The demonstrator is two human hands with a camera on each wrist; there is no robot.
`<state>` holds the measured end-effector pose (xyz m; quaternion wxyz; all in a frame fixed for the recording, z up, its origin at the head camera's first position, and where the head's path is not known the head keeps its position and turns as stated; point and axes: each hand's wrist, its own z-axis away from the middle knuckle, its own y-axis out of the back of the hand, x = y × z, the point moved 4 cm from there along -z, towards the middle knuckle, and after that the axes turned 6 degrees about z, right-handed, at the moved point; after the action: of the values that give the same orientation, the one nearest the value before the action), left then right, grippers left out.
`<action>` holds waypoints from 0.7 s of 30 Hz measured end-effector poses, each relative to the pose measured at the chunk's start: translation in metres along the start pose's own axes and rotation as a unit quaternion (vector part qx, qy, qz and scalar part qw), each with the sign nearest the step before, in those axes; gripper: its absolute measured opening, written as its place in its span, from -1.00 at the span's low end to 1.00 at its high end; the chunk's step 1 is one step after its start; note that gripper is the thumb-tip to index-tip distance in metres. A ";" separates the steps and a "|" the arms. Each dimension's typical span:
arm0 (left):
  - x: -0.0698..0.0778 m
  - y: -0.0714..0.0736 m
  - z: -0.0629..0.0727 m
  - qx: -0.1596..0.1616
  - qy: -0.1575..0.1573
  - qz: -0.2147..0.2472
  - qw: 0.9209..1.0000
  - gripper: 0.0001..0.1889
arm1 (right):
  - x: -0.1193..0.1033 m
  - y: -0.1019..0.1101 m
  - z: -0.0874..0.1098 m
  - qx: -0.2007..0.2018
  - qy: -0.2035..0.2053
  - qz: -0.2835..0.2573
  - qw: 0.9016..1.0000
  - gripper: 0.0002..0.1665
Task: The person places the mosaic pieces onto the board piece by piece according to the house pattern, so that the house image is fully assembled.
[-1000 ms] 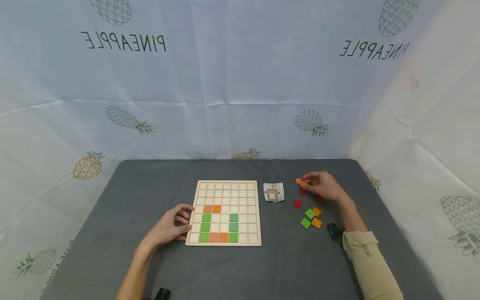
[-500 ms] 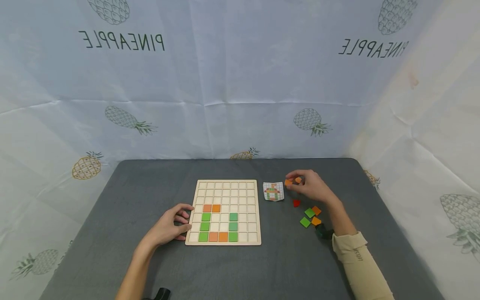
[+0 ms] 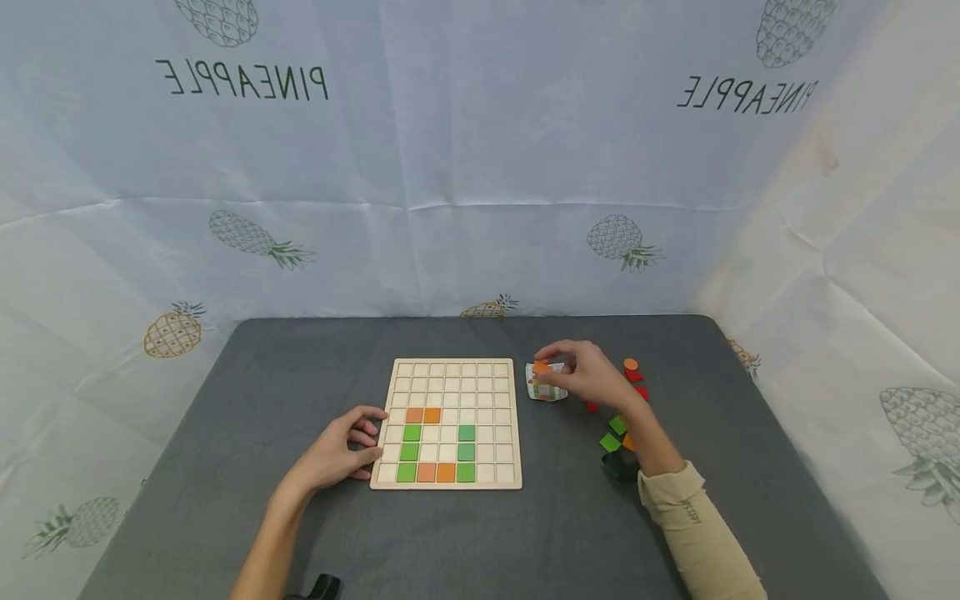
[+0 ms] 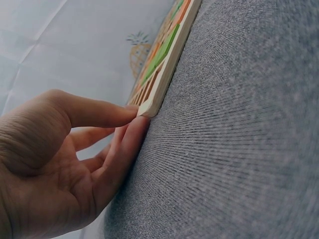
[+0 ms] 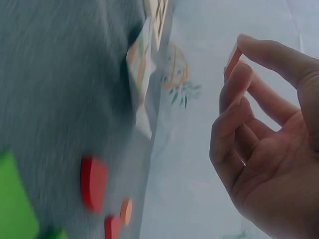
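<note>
A light wooden grid board lies on the grey table, with orange, green and teal square tiles in some cells. My left hand holds its left edge; in the left wrist view, thumb and fingers meet around the board's rim. My right hand pinches an orange tile between thumb and fingers, above the small pattern card. Only the tile's thin side shows in the right wrist view, so its full shape is hidden. The hand partly covers the card.
Right of the card lie red pieces, an orange round piece and green square tiles. An orange tile is partly behind the right forearm. A patterned cloth hangs behind the table.
My right hand has moved left from the loose pieces to over the card, carrying an orange tile. The left hand has stayed at the board's edge.
</note>
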<state>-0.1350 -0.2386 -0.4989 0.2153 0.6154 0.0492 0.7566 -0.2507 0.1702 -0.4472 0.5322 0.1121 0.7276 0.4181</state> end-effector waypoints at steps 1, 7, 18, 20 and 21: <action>0.000 0.000 0.000 -0.001 0.000 0.000 1.000 -0.42 | -0.003 -0.003 -0.001 -0.003 0.005 -0.001 1.000 -0.58; 0.000 0.001 0.001 -0.002 0.001 0.004 1.000 -0.42 | -0.023 -0.020 -0.009 -0.029 0.019 -0.027 0.999 -0.60; 0.000 0.001 0.001 -0.003 -0.004 0.005 1.000 -0.42 | -0.055 -0.055 -0.028 -0.054 0.051 0.017 0.997 -0.65; 0.000 0.001 0.001 -0.002 -0.004 0.004 1.000 -0.42 | -0.059 -0.062 -0.031 -0.065 0.056 0.020 0.996 -0.66; 0.000 0.001 0.001 -0.002 -0.004 0.003 1.000 -0.42 | -0.061 -0.065 -0.033 -0.071 0.059 0.020 0.996 -0.66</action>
<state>-0.1348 -0.2397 -0.4980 0.2142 0.6184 0.0449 0.7548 -0.2357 0.0765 -0.4509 0.4870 0.0636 0.7237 0.4848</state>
